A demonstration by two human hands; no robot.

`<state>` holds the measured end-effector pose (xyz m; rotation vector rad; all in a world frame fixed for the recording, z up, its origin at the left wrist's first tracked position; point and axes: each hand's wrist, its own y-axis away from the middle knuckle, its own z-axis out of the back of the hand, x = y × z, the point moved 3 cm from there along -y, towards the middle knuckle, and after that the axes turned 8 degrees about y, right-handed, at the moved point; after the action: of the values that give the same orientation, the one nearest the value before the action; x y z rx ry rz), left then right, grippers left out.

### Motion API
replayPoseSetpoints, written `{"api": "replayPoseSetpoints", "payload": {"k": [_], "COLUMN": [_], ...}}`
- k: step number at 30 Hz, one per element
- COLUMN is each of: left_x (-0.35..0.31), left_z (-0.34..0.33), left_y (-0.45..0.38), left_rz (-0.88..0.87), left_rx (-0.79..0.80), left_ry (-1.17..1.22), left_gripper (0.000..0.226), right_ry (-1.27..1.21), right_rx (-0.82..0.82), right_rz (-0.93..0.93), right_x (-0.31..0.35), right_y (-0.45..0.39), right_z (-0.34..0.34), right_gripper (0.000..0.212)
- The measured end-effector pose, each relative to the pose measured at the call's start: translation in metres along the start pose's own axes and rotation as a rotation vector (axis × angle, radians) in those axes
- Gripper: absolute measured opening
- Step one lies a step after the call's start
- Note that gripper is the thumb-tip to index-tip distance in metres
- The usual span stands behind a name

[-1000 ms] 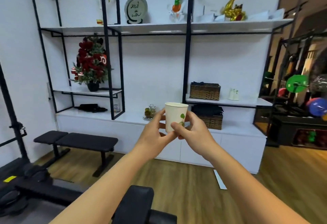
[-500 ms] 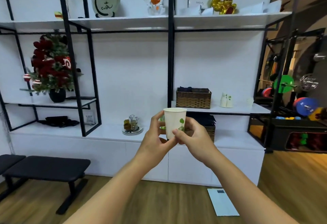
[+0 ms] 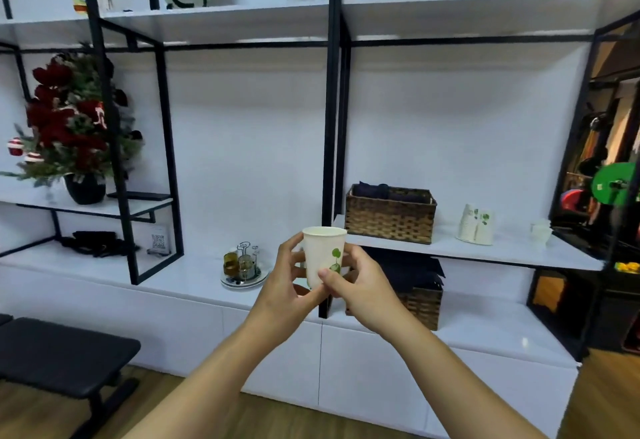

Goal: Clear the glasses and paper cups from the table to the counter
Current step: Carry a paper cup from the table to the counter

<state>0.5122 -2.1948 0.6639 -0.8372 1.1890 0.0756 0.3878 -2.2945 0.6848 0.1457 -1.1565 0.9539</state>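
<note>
Both hands hold one paper cup (image 3: pixel 323 255) upright at chest height, in front of the white counter (image 3: pixel 194 275): left hand (image 3: pixel 282 284) wrapped round its side, right hand (image 3: pixel 360 288) pinching low on the wall. Likely light, thin-walled and crushable, so grip gently mid-wall. Contents can't be seen, possibly empty.
</note>
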Motion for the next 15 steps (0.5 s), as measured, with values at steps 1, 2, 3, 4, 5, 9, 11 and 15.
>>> {"api": "replayPoseSetpoints", "payload": {"k": [1, 2, 3, 4, 5, 9, 11, 15], "left_x": [0.008, 0.016, 0.024, 0.030, 0.040, 0.076, 0.098, 0.147], "left_z": [-0.008, -0.013, -0.017, -0.019, -0.019, -0.015, -0.006, 0.017], "left_y": [-0.019, -0.037, -0.053, -0.065, -0.077, -0.114, -0.132, -0.176], "left_rz": [0.003, 0.010, 0.018, 0.025, 0.036, 0.048, 0.056, 0.049], "left_rx": [-0.018, -0.036, -0.052, -0.066, -0.081, -0.120, -0.135, -0.159], "left_ry": [-0.002, -0.006, -0.002, 0.008, 0.008, -0.051, -0.102, -0.202], "left_gripper": [0.078, 0.079, 0.079, 0.079, 0.080, 0.077, 0.062, 0.049], "right_ry": [0.009, 0.009, 0.002, -0.006, -0.021, -0.082, -0.109, -0.111], "right_rx": [0.016, 0.025, 0.029, 0.039, 0.056, 0.092, 0.104, 0.123], "right_rz": [0.011, 0.018, 0.024, 0.034, 0.042, 0.038, 0.021, 0.026], "right_x": [-0.009, -0.017, -0.024, -0.031, -0.039, -0.074, -0.092, -0.123], "right_y": [-0.022, -0.043, -0.063, -0.079, -0.095, -0.150, -0.177, -0.240], "right_z": [0.008, 0.015, 0.020, 0.022, 0.021, 0.008, -0.003, -0.028], "right_gripper": [0.046, 0.050, 0.053, 0.055, 0.054, 0.056, 0.056, 0.050]}}
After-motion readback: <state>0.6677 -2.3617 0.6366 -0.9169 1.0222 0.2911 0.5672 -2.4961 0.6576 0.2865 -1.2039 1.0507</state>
